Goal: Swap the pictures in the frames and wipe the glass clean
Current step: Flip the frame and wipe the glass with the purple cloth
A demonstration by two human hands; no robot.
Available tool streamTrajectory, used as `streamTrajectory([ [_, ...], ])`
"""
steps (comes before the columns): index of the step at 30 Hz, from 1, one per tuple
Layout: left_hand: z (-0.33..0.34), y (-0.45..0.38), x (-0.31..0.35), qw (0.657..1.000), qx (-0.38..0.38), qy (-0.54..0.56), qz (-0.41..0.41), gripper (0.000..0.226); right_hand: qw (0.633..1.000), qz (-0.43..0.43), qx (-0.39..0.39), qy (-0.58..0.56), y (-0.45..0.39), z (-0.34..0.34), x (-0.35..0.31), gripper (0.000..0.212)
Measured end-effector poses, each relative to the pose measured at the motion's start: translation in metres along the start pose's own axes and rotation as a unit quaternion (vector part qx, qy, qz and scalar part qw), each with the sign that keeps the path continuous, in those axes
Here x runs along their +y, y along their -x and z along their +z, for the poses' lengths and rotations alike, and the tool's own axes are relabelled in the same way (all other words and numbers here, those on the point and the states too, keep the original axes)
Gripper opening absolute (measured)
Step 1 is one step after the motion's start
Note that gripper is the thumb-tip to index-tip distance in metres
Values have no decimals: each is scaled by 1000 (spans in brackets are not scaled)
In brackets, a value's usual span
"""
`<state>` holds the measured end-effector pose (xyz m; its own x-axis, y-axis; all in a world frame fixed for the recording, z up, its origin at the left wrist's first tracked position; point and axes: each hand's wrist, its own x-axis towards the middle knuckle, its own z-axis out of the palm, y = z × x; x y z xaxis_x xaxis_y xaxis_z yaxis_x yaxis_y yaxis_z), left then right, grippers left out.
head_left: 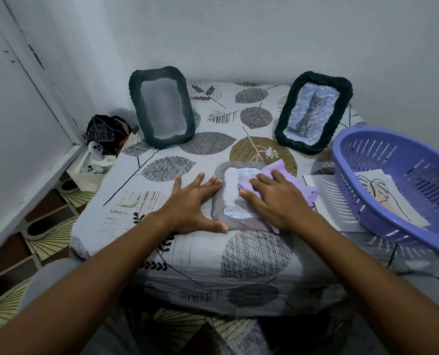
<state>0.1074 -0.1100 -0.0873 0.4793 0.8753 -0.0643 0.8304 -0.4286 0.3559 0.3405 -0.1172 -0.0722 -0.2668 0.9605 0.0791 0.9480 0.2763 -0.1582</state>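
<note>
We find no readable text, label, brand, number or sign. Dark bag [108, 131] at left, beside table, carries pale band pattern, maybe lettering; too blurred for us to read. Frames, cloth, basket, printed sheets: no writing we can make out.
</note>
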Motion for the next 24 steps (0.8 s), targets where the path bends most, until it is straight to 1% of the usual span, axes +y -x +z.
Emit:
streamTrajectory([
  [2, 0, 1, 1, 1000, -2, 0, 0, 125, 1000, 13, -4, -5, -15, 1, 1, 91],
  [5, 0, 0, 0, 1000, -2, -3, 0, 124, 999, 21, -12, -24, -22, 1, 2, 89],
  [11, 2, 0, -2, 1000, 3, -8, 2, 124, 1000, 2, 10, -7, -10, -1, 4, 68],
  [14, 1, -1, -2, 1000, 3, -6, 4, 125, 1000, -4, -11, -5, -16, 0, 4, 76],
  [16, 1, 0, -2, 1000, 5, -7, 3, 125, 1000, -8, -6, -9, -16, 3, 5, 79],
  [19, 1, 1, 0, 1000, 2, -7, 1, 125, 1000, -4, 12, -16, -15, 3, 7, 65],
  [20, 1, 1, 0, 1000, 1, -7, 1, 125, 1000, -5, 11, -13, -15, 2, 7, 63],
  [24, 1, 1, -1, 1000, -2, -8, 1, 124, 1000, -6, -1, -2, -19, 4, 7, 69],
])
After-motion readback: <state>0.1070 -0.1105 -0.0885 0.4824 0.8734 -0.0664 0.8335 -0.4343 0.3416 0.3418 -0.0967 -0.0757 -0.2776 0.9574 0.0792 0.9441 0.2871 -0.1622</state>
